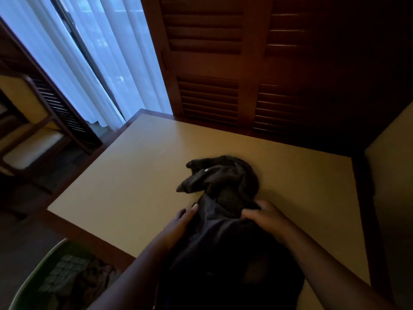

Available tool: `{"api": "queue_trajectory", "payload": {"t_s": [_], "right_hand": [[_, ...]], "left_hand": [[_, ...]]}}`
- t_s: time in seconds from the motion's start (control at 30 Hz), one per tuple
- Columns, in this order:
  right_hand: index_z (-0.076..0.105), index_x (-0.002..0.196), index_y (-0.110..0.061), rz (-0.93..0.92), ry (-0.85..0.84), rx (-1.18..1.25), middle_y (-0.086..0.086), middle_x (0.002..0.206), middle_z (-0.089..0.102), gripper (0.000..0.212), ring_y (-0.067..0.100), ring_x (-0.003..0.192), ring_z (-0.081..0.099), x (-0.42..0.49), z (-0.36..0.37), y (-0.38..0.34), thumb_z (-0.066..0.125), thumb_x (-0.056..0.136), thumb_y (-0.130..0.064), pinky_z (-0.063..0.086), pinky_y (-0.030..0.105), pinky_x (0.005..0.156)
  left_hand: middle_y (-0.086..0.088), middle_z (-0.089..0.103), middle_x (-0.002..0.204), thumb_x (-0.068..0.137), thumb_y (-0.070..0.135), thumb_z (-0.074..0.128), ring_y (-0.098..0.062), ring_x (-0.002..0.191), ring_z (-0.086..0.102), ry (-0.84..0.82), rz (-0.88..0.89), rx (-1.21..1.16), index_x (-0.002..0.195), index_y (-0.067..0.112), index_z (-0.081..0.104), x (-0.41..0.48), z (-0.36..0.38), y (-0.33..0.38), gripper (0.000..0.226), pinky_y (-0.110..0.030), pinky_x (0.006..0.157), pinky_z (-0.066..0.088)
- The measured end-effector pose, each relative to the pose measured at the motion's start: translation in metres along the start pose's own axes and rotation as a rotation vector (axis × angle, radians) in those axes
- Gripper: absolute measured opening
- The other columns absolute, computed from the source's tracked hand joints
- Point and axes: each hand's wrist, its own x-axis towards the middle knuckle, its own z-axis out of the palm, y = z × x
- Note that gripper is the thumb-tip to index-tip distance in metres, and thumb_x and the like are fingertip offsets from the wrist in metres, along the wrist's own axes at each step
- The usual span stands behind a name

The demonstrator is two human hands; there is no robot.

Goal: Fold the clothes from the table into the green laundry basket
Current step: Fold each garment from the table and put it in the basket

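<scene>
fingers of right hand grip dark garment | long axis near-to-far

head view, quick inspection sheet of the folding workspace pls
surface: tan table with a dark wood edge
job's things: dark garment on the table, bunched at its far end; green laundry basket at lower left beside the table, cloth inside
clutter: nothing seen
grippers: left hand touches the garment's left edge, grip unclear; right hand grips bunched fabric on its right side
cables: nothing seen
surroundings: white curtain at the window, louvred wooden doors behind the table, chair at left; dim light
</scene>
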Motion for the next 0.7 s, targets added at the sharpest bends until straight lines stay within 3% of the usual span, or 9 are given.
{"api": "queue_trajectory", "payload": {"t_s": [0.07,0.13,0.23,0.3,0.37,0.47,0.53,0.6,0.7], "right_hand": [[0.077,0.079,-0.037,-0.09,-0.014,-0.082,-0.009,0.119,0.064,0.014,0.014,0.107,0.063,-0.011,0.018,-0.011,0.076,0.065,-0.034,0.053,0.033,0.093],[0.068,0.091,-0.052,-0.168,-0.032,-0.142,-0.016,0.142,0.037,0.039,0.01,0.127,0.043,-0.017,0.034,-0.014,0.075,0.054,-0.043,0.043,0.035,0.108],[0.065,0.11,-0.046,-0.217,-0.133,0.052,-0.014,0.141,0.051,0.058,0.001,0.115,0.06,-0.025,0.056,-0.026,0.081,0.062,-0.015,0.053,0.017,0.088],[0.065,0.11,-0.042,-0.252,-0.214,0.09,-0.021,0.116,0.069,0.064,-0.012,0.094,0.066,-0.031,0.068,-0.037,0.075,0.071,0.008,0.05,0.006,0.071],[0.066,0.108,-0.038,-0.283,-0.284,0.082,-0.021,0.1,0.076,0.067,-0.01,0.086,0.069,-0.036,0.087,-0.05,0.069,0.073,0.019,0.051,0.006,0.067],[0.071,0.116,-0.026,-0.341,-0.416,0.076,0.003,0.109,0.077,0.067,0.014,0.094,0.075,-0.045,0.13,-0.069,0.067,0.07,0.024,0.058,0.021,0.074],[0.072,0.119,-0.025,-0.373,-0.535,0.015,0.004,0.113,0.076,0.067,0.021,0.103,0.074,-0.048,0.166,-0.077,0.073,0.068,0.018,0.06,0.029,0.082],[0.072,0.119,-0.029,-0.384,-0.641,-0.037,-0.003,0.12,0.073,0.063,0.021,0.111,0.071,-0.05,0.208,-0.089,0.083,0.066,0.002,0.059,0.035,0.091],[0.067,0.128,-0.036,-0.454,-0.755,-0.182,-0.02,0.145,0.052,0.07,0.012,0.129,0.059,-0.052,0.272,-0.107,0.097,0.064,-0.04,0.053,0.041,0.104]], "left_hand": [[-0.001,0.062,0.128,0.088,0.078,0.053,-0.031,0.123,0.06,-0.05,-0.095,-0.15,0.109,0.046,0.059,-0.013,-0.003,-0.001,0.039,-0.05,0.106,0.052],[-0.001,0.063,0.12,0.086,0.075,0.052,-0.034,0.116,0.063,-0.063,-0.101,-0.318,0.101,0.046,0.061,-0.023,-0.006,-0.004,0.034,-0.052,0.103,0.053],[-0.001,0.065,0.113,0.089,0.072,0.049,-0.034,0.112,0.062,-0.054,-0.048,-0.429,0.079,0.041,0.079,-0.035,-0.02,-0.017,0.044,-0.056,0.108,0.049],[-0.001,0.067,0.112,0.091,0.072,0.047,-0.033,0.11,0.063,-0.017,-0.038,-0.444,0.068,0.04,0.08,-0.046,-0.032,-0.023,0.052,-0.05,0.101,0.053],[-0.004,0.069,0.111,0.08,0.077,0.054,-0.028,0.099,0.064,0.05,-0.017,-0.454,0.071,0.037,0.081,-0.061,-0.053,-0.035,0.049,-0.041,0.082,0.052],[-0.011,0.075,0.102,0.079,0.079,0.058,-0.025,0.075,0.064,0.183,0.068,-0.619,0.112,0.024,0.072,-0.081,-0.099,-0.059,0.066,-0.035,0.061,0.047],[-0.012,0.076,0.121,0.085,0.077,0.057,-0.034,0.095,0.073,0.223,0.099,-0.702,0.133,0.019,0.067,-0.095,-0.127,-0.075,0.076,-0.044,0.078,0.058],[-0.013,0.073,0.13,0.091,0.069,0.054,-0.034,0.113,0.073,0.246,0.143,-0.805,0.132,0.019,0.07,-0.115,-0.156,-0.091,0.066,-0.057,0.106,0.05],[-0.015,0.07,0.135,0.096,0.058,0.055,-0.034,0.122,0.069,0.293,0.22,-0.947,0.134,0.017,0.069,-0.14,-0.205,-0.119,0.058,-0.058,0.114,0.044]]}}
